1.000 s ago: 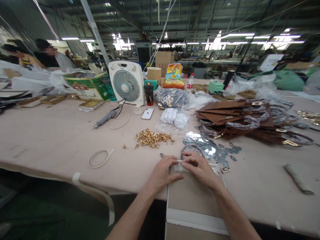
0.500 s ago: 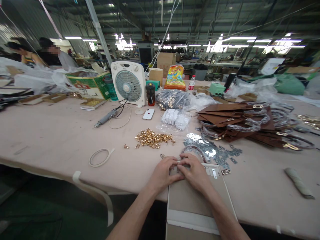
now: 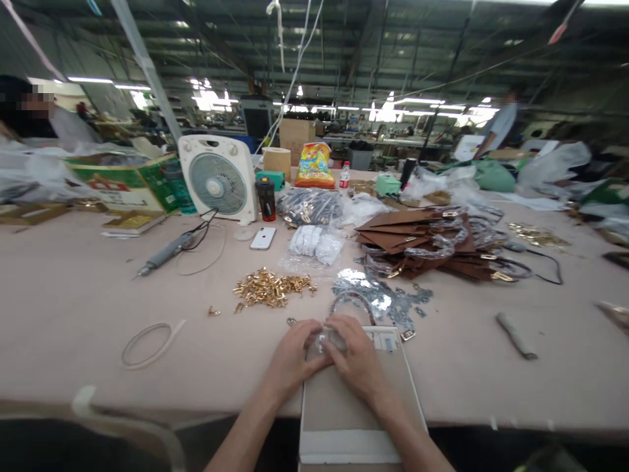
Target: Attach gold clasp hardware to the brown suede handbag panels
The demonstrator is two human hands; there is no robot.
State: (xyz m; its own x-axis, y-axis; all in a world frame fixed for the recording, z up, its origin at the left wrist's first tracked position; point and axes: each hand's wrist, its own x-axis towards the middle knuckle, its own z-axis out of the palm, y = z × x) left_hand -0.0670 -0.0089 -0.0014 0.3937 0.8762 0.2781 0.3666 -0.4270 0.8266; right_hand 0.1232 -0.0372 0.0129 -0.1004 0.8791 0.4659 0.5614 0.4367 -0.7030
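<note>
Both hands come together over the upper left part of the panel (image 3: 354, 410), which lies flat before the person and runs past the near edge of the table (image 3: 221, 367). The left hand (image 3: 293, 355) and right hand (image 3: 354, 357) are half curled, thumbs toward each other; a small pale piece shows between the fingers, but whether either hand grips it cannot be told. The fingers hide the panel's top left corner, and the right forearm covers part of its middle. The panel's lower end and both forearms are cut off by the bottom of the view. The handle (image 3: 363, 300) arches beyond the top edge, its near left end hidden by the right hand. The plates (image 3: 378, 295) overlap too closely to make out singly. A sleeve (image 3: 73, 124) at far left is blurred.

A buckle (image 3: 407, 335) sits just beside the panel's upper right corner. A broad stretch of table separates the panel's right edge from the roll (image 3: 515, 335); another lies between the left hand and the tape (image 3: 162, 349). Beyond the hands, the fittings (image 3: 270, 288) and plates narrow the room.
</note>
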